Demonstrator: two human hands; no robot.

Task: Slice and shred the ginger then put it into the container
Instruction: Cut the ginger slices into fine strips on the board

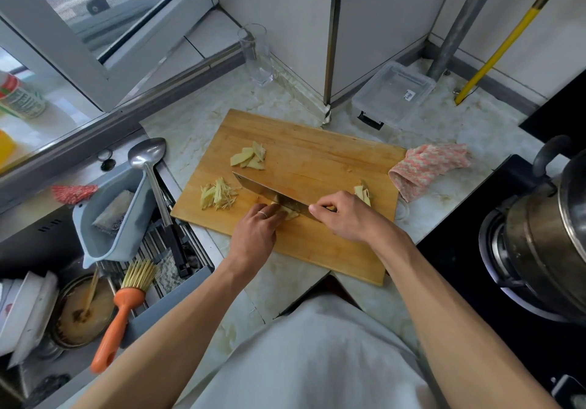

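Note:
A wooden cutting board (317, 154) lies on the marble counter. My right hand (345, 218) grips the handle of a cleaver (269, 191), whose blade lies across the board. My left hand (258, 231), a ring on one finger, holds a small stack of ginger slices (290, 213) against the blade with curled fingers. A pile of ginger shreds (217, 194) sits at the board's left. Loose ginger slices (249, 157) lie farther back. More ginger pieces (363, 192) rest by my right hand. A clear plastic container (393, 94) stands behind the board.
A pink knitted cloth (428, 167) lies right of the board. A steel pot (545, 243) sits on the stove at right. The sink at left holds a grey drain basket (111, 218), a ladle (149, 158), an orange brush (123, 310) and dishes. A glass (257, 53) stands at the back.

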